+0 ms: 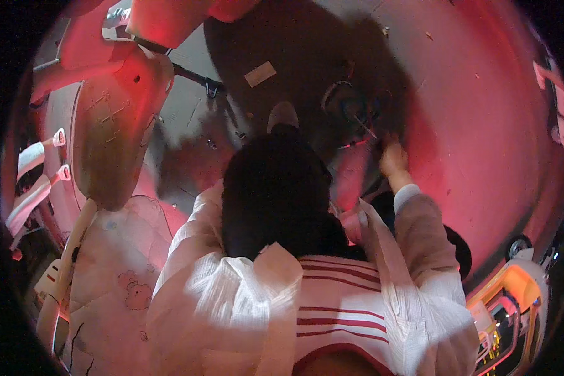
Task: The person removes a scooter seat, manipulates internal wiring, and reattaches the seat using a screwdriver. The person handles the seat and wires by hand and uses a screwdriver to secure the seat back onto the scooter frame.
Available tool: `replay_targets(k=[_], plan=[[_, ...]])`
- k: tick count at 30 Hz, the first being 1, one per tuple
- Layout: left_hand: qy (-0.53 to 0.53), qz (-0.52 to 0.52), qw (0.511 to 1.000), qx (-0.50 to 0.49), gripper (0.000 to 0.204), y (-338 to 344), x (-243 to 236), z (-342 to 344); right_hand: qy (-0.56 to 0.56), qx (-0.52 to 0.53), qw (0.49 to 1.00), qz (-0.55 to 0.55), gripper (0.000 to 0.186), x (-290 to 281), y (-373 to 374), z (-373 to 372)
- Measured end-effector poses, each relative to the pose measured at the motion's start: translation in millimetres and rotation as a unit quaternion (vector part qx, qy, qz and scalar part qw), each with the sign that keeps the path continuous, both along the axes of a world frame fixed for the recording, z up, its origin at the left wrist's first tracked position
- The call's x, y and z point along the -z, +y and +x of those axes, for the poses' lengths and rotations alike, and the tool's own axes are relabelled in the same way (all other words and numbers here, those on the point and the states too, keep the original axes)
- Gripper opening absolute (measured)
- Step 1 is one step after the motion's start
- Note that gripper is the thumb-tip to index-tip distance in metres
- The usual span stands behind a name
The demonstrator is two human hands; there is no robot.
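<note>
My right hand (393,161) reaches down to the floor at centre right, out of a pale sleeve. Its fingers are bunched, at the edge of a dark shadow; a small dark thing lies against them, too dim to name. Just beyond the fingertips is a loose tangle of thin cables (351,106), with a slim light stick-like piece (365,126) across it and a bright pink-red piece (353,144) nearest the hand. My left sleeve (200,210) bends inward behind my dark-clothed leg (276,188), which hides the left hand.
A worn chair-like panel (109,125) with a pale tube frame stands at the left. Flat on the shadowed floor lies a tan rectangular piece (260,74). My light shoe tip (283,114) is ahead of my leg. An orange-and-white wheeled object (523,282) stands at the lower right. Red light covers the floor.
</note>
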State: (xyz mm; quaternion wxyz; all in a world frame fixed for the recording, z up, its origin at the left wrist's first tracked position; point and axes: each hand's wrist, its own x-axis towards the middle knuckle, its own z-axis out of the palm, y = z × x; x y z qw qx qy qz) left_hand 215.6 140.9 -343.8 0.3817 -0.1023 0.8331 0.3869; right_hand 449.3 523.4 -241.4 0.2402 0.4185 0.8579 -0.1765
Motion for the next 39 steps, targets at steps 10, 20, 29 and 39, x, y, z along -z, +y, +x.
replay_targets(k=[10, 20, 29, 39], plan=[[0.128, -0.111, 0.971, 0.168, 0.031, 57, 62, 17, -0.005, -0.132, 0.991, -0.018, 0.084, 19, 9, -97], [0.235, -0.184, 0.943, 0.146, 0.031, 22, 124, 44, -0.047, -0.064, 0.984, -0.162, 0.103, 16, 22, -135], [0.053, -0.065, 0.977, 0.198, 0.041, 45, 79, -13, -0.037, -0.127, 0.987, -0.095, 0.118, 38, 66, -122], [0.272, -0.187, 0.944, -0.008, 0.038, 32, 34, -57, -0.019, -0.135, 0.990, 0.038, 0.117, 20, 78, -122]])
